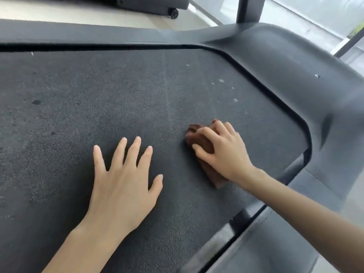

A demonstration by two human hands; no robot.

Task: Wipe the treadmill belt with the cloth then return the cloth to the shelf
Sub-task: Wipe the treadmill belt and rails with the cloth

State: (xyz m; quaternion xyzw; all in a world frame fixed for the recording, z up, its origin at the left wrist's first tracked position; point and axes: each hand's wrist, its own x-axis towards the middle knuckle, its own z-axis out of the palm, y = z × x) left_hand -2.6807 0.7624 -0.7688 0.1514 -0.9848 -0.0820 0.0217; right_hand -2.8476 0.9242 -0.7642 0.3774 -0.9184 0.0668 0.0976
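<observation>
Brown cloth (203, 143) sits bunched on the treadmill belt (98, 95) — we see the right hand (226, 152) on top, fingers (205, 133) curled round it & pressing it down. Left of the cloth, apart from it, the left hand (122, 180) lies flat w/ fingers spread. Beyond the cloth & to its right we make out the grey motor cover (285, 75) — an upright post (250, 8) farther back.
</observation>
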